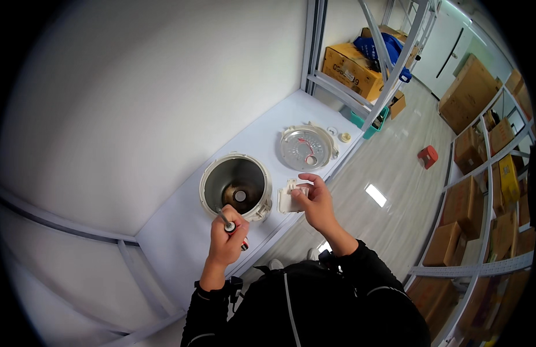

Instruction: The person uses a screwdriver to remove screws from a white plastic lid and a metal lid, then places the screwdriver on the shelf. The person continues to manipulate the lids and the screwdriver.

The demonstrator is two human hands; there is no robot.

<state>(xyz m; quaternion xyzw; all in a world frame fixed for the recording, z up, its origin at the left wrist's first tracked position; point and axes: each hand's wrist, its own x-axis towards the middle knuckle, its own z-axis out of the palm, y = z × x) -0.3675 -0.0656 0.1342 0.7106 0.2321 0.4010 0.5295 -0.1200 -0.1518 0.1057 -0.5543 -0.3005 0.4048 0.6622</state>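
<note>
My left hand (227,236) is closed round a screwdriver (230,228) with a dark and red handle, its metal shaft pointing up and away from me. Just beyond it stands a rice cooker body (235,186), open at the top, with a stained bottom and a round disc in the middle. In my right hand (318,203) is a white plastic piece (289,198), pinched between thumb and fingers over the table's front edge. The cooker's lid (306,148) lies to the far right of the body, its metal inner plate facing up with a red strip across it.
Small round parts (345,137) lie beside the lid on the white table (178,232). A metal frame (337,87) rises at the table's far end, with a yellow box (353,70) behind it. A red stool (428,156) stands on the floor; shelves of cardboard boxes (461,208) line the right.
</note>
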